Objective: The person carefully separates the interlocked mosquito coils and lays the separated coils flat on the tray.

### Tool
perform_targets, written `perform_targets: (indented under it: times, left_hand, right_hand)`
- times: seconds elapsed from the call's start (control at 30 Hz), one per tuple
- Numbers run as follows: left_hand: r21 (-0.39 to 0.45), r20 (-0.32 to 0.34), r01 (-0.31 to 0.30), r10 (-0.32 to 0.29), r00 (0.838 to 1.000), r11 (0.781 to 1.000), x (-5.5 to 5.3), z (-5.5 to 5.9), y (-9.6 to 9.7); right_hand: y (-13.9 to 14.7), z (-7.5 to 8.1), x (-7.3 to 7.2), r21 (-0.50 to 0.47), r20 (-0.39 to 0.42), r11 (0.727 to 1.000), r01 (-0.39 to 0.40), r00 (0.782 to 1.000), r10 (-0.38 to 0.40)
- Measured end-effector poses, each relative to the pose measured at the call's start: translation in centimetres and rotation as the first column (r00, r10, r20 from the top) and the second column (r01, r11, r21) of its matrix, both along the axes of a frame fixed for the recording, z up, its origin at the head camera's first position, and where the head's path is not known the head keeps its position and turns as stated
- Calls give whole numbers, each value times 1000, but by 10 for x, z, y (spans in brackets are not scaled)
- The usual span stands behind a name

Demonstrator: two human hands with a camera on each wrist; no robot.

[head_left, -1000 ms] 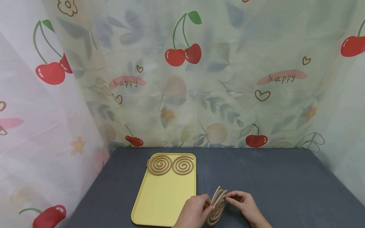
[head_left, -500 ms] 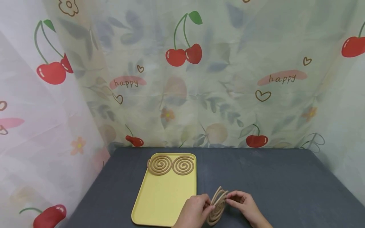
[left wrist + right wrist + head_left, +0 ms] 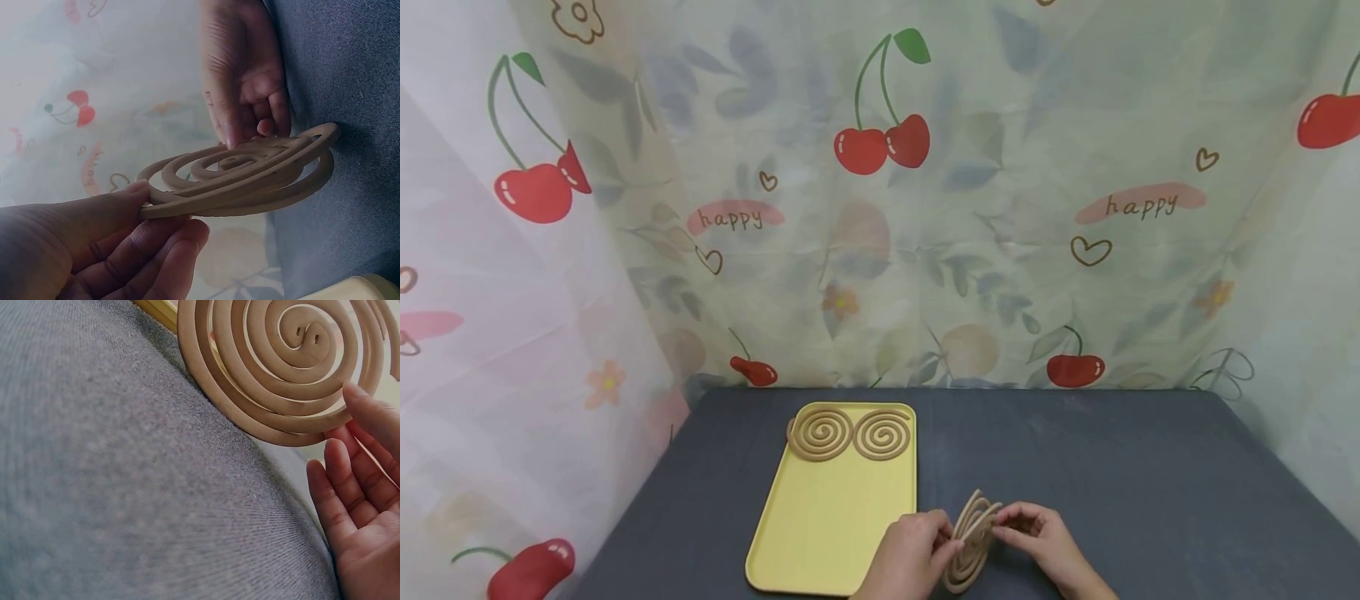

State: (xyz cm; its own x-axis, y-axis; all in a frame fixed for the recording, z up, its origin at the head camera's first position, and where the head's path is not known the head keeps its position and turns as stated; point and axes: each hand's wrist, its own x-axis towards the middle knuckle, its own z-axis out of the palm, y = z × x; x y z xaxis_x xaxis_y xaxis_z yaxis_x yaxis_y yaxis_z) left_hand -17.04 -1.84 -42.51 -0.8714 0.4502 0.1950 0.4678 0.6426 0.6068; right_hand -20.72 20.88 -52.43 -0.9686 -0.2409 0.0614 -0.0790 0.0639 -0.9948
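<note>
In the head view, a pair of brown mosquito coils, nested together, stands on edge just right of the yellow tray. My left hand pinches its left edge; the left wrist view shows thumb on top and the forefinger beneath. From the other side, my right hand pinches the coils' edge, the thumb on the near face in the right wrist view. The outer rings there stand slightly apart, while the centres lie together.
Two flat mosquito coils, a left one and a right one, lie side by side at the tray's far end. The left one overlaps the tray's rim. A dark cloth covers the table, and a patterned curtain hangs behind.
The outer strand by my right hand has shifted very slightly to the right, and the held coils have turned a little. Both hands stay in nearly the same place.
</note>
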Motion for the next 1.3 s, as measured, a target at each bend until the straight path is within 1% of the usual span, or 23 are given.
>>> perform_targets:
  times: [0.1,0.3,0.47,0.57,0.67,0.77,0.87,1.03,1.13,1.2,1.3]
  left_hand:
    - [5,-16,0,1,1000,1000,-1,-1,-1]
    - [48,23,-5,4,1000,999,-3,-2,-2]
    - [41,22,-6,5,1000,999,-5,-1,-3]
    - [29,-4,-4,4,1000,1000,-6,-1,-5]
    - [13,-59,-6,7,998,1000,-6,-1,-5]
    - [-2,-125,-18,18,992,1000,-7,-3,-6]
    - [-5,-164,-29,28,986,1000,-7,-5,-7]
    - [8,-170,-31,32,985,999,-8,-6,-8]
    - [10,-159,-29,31,987,1000,-9,-6,-9]
    - [11,-145,-26,28,989,1000,-9,-6,-8]
    - [7,-141,-25,26,990,1000,-9,-6,-8]
  right_hand:
    - [0,0,0,17,5,1000,16,1000,-16]
    - [1,1,-1,22,1,1000,15,1000,-15]
    - [2,1,-1,27,9,1000,9,1000,-9]
    - [2,2,0,40,20,999,18,1000,-18]
    - [2,3,0,50,35,998,27,999,-28]
    - [2,4,0,54,54,998,26,998,-29]
    - [2,4,0,54,71,998,17,997,-21]
    - [2,4,0,50,80,999,2,997,-6]
    - [3,5,0,44,87,999,1,996,-4]
    - [3,5,0,29,100,1000,-10,995,7]
    - [4,6,1,8,115,1000,-30,993,29]
